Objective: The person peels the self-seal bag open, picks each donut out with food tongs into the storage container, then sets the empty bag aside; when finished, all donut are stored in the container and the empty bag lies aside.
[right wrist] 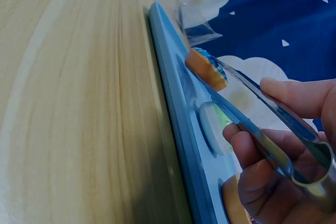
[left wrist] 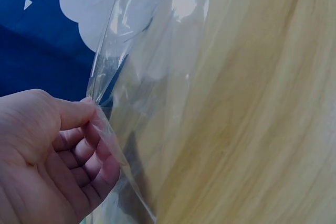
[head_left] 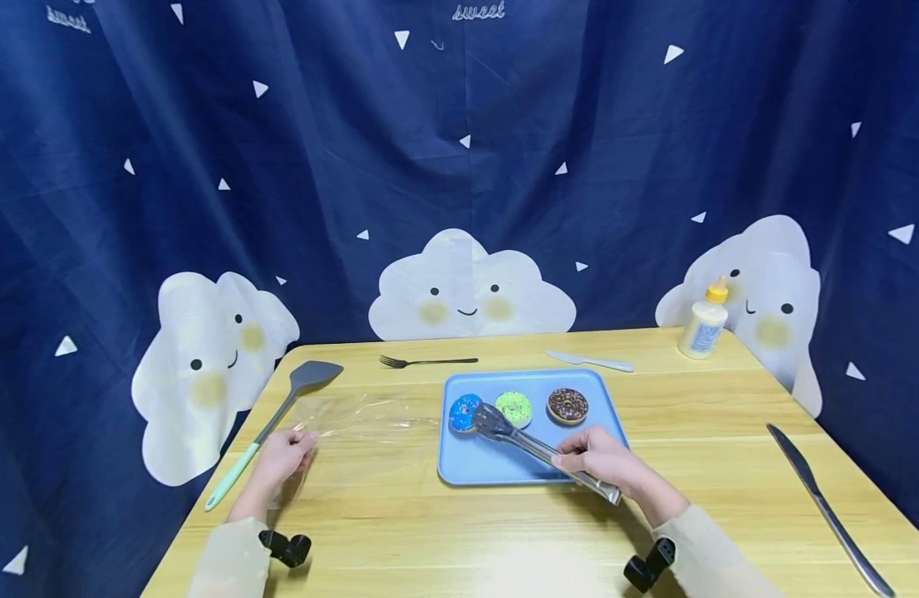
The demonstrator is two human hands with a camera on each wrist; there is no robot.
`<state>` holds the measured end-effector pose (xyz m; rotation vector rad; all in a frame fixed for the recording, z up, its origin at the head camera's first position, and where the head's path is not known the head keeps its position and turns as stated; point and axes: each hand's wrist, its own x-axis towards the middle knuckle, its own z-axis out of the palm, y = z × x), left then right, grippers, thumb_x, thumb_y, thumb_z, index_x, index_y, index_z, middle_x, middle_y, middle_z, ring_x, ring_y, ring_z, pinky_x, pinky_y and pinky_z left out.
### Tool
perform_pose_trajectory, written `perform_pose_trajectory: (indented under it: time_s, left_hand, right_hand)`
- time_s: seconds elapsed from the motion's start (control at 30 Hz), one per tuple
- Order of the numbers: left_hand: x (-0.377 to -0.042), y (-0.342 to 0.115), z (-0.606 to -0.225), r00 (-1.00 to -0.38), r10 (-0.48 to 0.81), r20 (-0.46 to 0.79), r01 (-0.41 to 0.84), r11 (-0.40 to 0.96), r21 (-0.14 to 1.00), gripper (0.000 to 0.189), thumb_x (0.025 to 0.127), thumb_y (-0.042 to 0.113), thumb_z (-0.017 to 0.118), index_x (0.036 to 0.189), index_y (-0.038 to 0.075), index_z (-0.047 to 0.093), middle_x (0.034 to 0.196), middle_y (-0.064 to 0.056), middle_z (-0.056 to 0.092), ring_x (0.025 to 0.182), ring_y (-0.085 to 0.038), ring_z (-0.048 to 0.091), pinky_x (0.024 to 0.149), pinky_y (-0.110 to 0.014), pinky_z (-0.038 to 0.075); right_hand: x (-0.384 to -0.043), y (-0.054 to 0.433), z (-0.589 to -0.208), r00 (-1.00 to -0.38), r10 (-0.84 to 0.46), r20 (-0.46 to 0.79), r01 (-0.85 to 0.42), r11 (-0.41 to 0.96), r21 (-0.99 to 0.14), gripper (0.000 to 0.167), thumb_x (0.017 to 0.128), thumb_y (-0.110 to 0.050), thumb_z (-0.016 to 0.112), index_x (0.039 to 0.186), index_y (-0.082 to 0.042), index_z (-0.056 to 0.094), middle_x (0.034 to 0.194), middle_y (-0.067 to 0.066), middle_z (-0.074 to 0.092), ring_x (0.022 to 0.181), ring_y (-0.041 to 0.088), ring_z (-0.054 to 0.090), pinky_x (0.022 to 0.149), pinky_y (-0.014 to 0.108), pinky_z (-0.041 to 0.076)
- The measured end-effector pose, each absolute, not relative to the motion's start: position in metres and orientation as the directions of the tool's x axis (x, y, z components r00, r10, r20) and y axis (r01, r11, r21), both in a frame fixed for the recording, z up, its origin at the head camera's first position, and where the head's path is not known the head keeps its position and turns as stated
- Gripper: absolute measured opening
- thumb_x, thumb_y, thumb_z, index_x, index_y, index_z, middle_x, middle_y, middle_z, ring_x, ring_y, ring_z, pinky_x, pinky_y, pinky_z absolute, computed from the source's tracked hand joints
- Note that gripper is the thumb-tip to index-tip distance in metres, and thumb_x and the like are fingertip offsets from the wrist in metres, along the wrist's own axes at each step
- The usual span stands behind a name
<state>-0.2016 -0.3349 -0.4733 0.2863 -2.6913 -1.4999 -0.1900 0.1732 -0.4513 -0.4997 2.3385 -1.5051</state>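
Observation:
My left hand (head_left: pixel 283 455) pinches the edge of a clear plastic bag (left wrist: pixel 152 51) between thumb and fingers at the table's left side. In my right hand (head_left: pixel 600 458) are metal tongs (head_left: pixel 534 446) with dark tips, held over a light blue tray (head_left: pixel 478 472). The tips reach the blue-iced donut (head_left: pixel 463 409); in the right wrist view this donut (right wrist: pixel 205 71) lies between the two tong arms. Whether it is off the tray is hard to tell. A green-iced donut (head_left: pixel 514 408) and a chocolate donut with sprinkles (head_left: pixel 567 405) sit beside it on the tray.
A grey spatula (head_left: pixel 280 413) with a mint handle lies along the left edge. Behind the tray are a dark fork (head_left: pixel 430 361) and a light knife (head_left: pixel 590 360). A yellow-capped bottle (head_left: pixel 704 324) stands at the back right. Far right lies a long knife (head_left: pixel 826 502).

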Motion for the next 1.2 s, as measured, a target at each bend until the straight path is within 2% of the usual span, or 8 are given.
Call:
perform_pose_trajectory:
  time_s: [0.13, 0.3, 0.6, 0.8, 1.03, 1.2]
  left_hand:
    - [-0.203, -0.331, -0.478, -0.985, -0.168, -0.038, -0.122, 0.528, 0.841, 0.036, 0.096, 0.013, 0.052, 0.062, 0.007, 0.040, 0.054, -0.002, 0.042, 0.049, -0.014, 0.039, 0.046, -0.023, 0.034]
    - [-0.202, -0.328, -0.480, -0.981, -0.196, -0.013, -0.135, 0.623, 0.771, 0.034, 0.094, 0.014, 0.054, 0.062, 0.003, 0.047, 0.055, -0.003, 0.047, 0.052, -0.016, 0.043, 0.049, -0.026, 0.036]
    - [-0.200, -0.327, -0.481, -0.978, -0.208, -0.003, -0.152, 0.703, 0.695, 0.031, 0.092, 0.026, 0.059, 0.076, 0.001, 0.051, 0.073, -0.008, 0.052, 0.069, -0.022, 0.048, 0.060, -0.031, 0.038]
    - [-0.199, -0.326, -0.481, -0.979, -0.203, 0.024, -0.133, 0.722, 0.679, 0.025, 0.089, 0.021, 0.062, 0.081, -0.002, 0.056, 0.080, -0.011, 0.056, 0.075, -0.025, 0.051, 0.068, -0.034, 0.041]
    - [-0.201, -0.327, -0.483, -0.975, -0.216, 0.046, -0.129, 0.724, 0.677, 0.024, 0.089, 0.021, 0.062, 0.080, -0.002, 0.058, 0.079, -0.010, 0.057, 0.076, -0.025, 0.052, 0.071, -0.035, 0.042]
    - [-0.199, -0.329, -0.485, -0.973, -0.232, 0.015, -0.145, 0.657, 0.740, 0.027, 0.092, 0.022, 0.058, 0.088, -0.004, 0.057, 0.081, -0.010, 0.058, 0.071, -0.019, 0.054, 0.067, -0.030, 0.044]
  right_hand:
    - [-0.188, 0.173, -0.450, -0.899, -0.429, -0.092, -0.096, 0.398, -0.912, 0.027, 0.084, -0.019, 0.068, 0.098, 0.005, 0.068, 0.087, 0.012, 0.067, 0.075, 0.017, 0.057, 0.068, 0.033, 0.048]
    - [-0.186, 0.173, -0.447, -0.902, -0.418, -0.108, -0.076, 0.401, -0.913, 0.032, 0.084, -0.019, 0.068, 0.102, 0.007, 0.066, 0.090, 0.011, 0.067, 0.078, 0.017, 0.058, 0.070, 0.032, 0.049]
    - [-0.181, 0.187, -0.445, -0.880, -0.461, -0.112, -0.083, 0.383, -0.920, 0.026, 0.085, -0.021, 0.066, 0.097, 0.002, 0.069, 0.084, 0.016, 0.066, 0.071, 0.017, 0.056, 0.064, 0.029, 0.048]
    - [-0.173, 0.209, -0.438, -0.884, -0.456, -0.104, -0.072, 0.353, -0.933, 0.031, 0.086, -0.018, 0.065, 0.104, 0.007, 0.065, 0.084, 0.015, 0.064, 0.068, 0.015, 0.056, 0.061, 0.025, 0.047]
    - [-0.167, 0.248, -0.435, -0.947, -0.313, -0.069, -0.043, 0.337, -0.940, 0.045, 0.088, -0.015, 0.062, 0.117, 0.018, 0.052, 0.100, 0.019, 0.063, 0.078, 0.015, 0.056, 0.065, 0.027, 0.048]
    - [-0.162, 0.275, -0.433, -0.979, -0.190, -0.072, 0.001, 0.348, -0.937, 0.047, 0.089, -0.016, 0.061, 0.119, 0.018, 0.049, 0.102, 0.017, 0.064, 0.080, 0.011, 0.057, 0.067, 0.026, 0.048]
